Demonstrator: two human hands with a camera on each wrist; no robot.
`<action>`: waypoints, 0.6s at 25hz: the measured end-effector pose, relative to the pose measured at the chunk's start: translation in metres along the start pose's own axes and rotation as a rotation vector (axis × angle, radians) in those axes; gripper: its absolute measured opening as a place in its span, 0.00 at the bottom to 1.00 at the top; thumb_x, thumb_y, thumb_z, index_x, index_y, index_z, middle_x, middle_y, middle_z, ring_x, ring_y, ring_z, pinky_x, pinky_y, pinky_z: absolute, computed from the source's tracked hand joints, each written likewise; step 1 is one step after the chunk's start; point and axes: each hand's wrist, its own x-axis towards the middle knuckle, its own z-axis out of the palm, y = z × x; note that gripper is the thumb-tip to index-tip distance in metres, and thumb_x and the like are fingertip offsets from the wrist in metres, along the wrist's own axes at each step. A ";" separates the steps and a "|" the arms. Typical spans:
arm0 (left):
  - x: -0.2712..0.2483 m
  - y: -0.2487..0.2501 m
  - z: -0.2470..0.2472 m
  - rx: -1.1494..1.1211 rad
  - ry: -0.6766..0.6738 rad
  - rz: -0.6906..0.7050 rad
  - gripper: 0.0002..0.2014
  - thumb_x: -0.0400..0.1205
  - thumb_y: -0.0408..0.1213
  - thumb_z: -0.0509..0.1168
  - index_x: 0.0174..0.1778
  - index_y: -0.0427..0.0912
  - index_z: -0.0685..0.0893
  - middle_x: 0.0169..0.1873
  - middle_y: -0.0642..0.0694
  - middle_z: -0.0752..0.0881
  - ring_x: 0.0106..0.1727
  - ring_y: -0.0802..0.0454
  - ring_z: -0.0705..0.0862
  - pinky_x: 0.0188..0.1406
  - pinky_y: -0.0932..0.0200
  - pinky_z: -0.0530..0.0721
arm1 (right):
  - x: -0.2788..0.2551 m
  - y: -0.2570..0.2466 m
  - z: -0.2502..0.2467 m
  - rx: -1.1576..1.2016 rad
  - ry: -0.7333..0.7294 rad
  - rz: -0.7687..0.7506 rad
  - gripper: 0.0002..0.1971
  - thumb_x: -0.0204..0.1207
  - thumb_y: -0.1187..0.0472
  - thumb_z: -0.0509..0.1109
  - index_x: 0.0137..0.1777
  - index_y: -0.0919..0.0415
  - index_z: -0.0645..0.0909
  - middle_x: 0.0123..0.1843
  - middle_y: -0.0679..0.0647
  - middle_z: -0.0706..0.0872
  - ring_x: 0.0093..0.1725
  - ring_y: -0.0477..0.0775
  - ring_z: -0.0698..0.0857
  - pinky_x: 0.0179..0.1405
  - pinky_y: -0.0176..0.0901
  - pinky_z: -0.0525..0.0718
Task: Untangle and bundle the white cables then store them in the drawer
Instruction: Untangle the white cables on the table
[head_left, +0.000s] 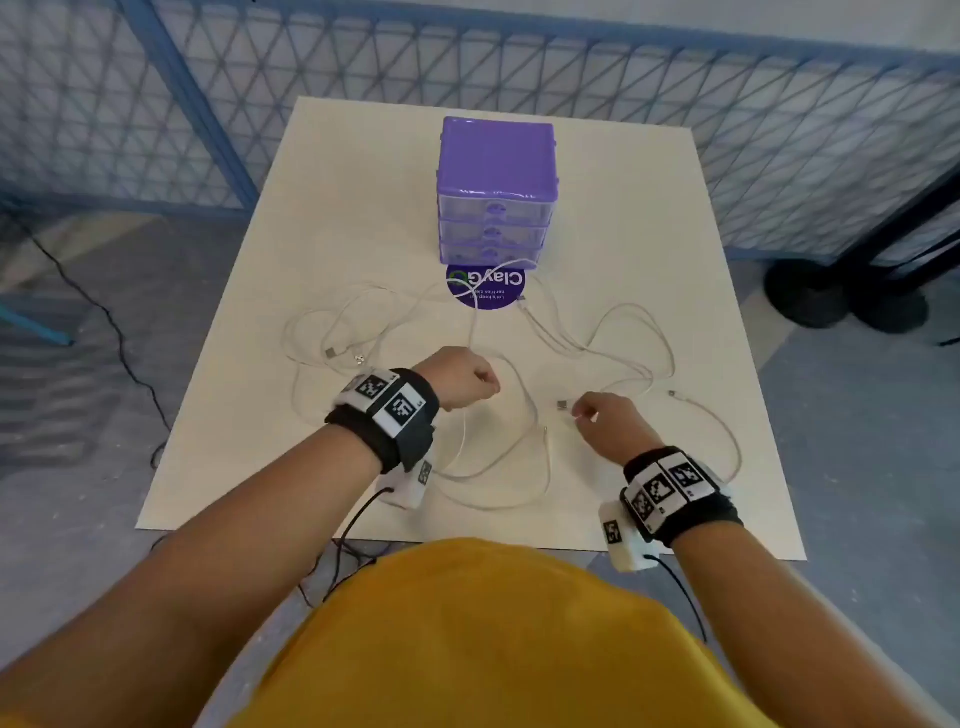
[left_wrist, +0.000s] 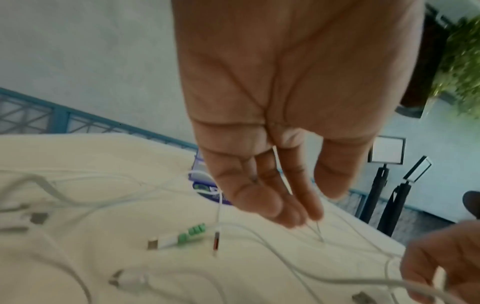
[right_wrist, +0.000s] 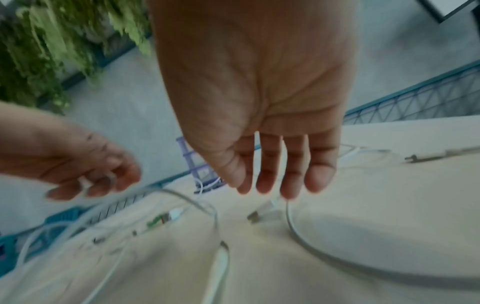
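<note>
Left hand (head_left: 464, 378): raised above the table centre, fingers curled and pinched on a strand of the white cables (head_left: 540, 343); strand visible between the fingers in the left wrist view (left_wrist: 281, 170) and looped through the curled fingers in the right wrist view.

Right hand (head_left: 608, 423): low over the table, near front right of centre; fingers hang almost straight, tips just above a USB plug (head_left: 562, 405). Contact with the plug or its cord: cannot tell, views blurred.

White cables: thin, round, several lengths, unbundled, spread in overlapping loops across the middle and front of the cream table (head_left: 363, 218). Metal-tipped plugs lie at the left (head_left: 330, 353), at the right (head_left: 671, 393) and beside the round purple sticker (head_left: 485, 288). One connector carries a green marking (left_wrist: 192, 231). One loop reaches the base of the purple drawer unit (head_left: 497, 189).

Purple drawer unit: at rear centre of the table, three translucent drawers, all pushed in.

Beyond the table: blue lattice fencing (head_left: 779, 130), grey floor.
</note>
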 end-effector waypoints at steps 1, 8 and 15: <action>0.010 0.003 0.004 -0.003 0.041 0.030 0.13 0.80 0.37 0.61 0.57 0.40 0.86 0.55 0.43 0.87 0.57 0.46 0.83 0.52 0.59 0.80 | 0.005 0.000 0.004 -0.074 0.016 -0.019 0.13 0.75 0.66 0.60 0.56 0.60 0.80 0.61 0.60 0.81 0.60 0.59 0.78 0.59 0.47 0.76; 0.051 -0.009 0.025 0.078 0.296 -0.079 0.16 0.84 0.37 0.56 0.64 0.38 0.82 0.66 0.31 0.76 0.67 0.35 0.76 0.67 0.49 0.73 | 0.020 0.010 0.016 -0.454 0.025 -0.130 0.23 0.74 0.71 0.57 0.67 0.53 0.72 0.70 0.54 0.77 0.70 0.58 0.71 0.70 0.55 0.67; 0.061 -0.003 0.028 0.053 0.348 -0.203 0.18 0.85 0.36 0.52 0.62 0.27 0.78 0.63 0.29 0.82 0.64 0.34 0.80 0.58 0.49 0.76 | 0.026 0.018 0.023 -0.541 0.057 -0.197 0.19 0.74 0.72 0.54 0.64 0.60 0.72 0.61 0.61 0.79 0.60 0.63 0.77 0.63 0.54 0.71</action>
